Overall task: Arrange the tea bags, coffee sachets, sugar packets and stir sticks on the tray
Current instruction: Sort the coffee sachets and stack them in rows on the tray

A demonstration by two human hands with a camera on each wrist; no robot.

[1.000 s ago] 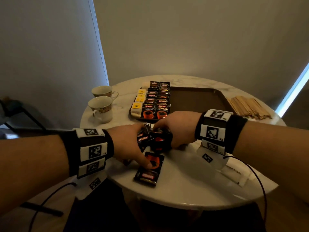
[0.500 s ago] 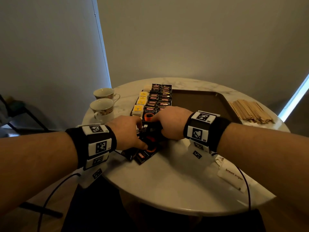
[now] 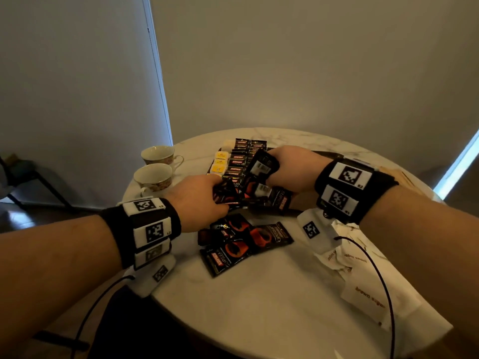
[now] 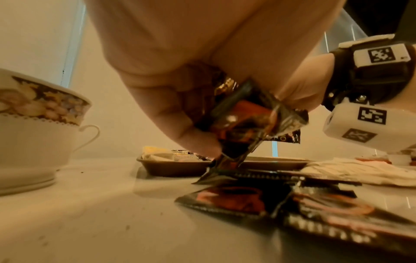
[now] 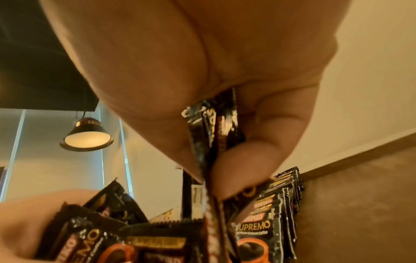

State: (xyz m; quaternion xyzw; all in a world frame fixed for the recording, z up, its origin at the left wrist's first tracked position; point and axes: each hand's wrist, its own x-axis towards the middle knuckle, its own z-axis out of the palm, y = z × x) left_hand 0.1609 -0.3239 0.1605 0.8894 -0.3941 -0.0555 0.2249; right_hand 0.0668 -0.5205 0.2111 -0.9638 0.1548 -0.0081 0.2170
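Head view dim, greyish — cool daylight strips at the window edge [image 3: 456, 167] and left wall gap; table [image 3: 259, 307] catches soft sheen, straight lines bow at edges. Wrist views warm yellow-orange, strong fisheye; near skin and foreground sachets [image 4: 292, 210] blurred. Lit pendant lamp [image 5: 86, 137] glows — no harsh glare.

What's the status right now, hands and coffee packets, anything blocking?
Left hand and right hand each grip coffee sachets over the tray. Loose sachets lie on the table. Sugar packets untouched. Nothing blocking.
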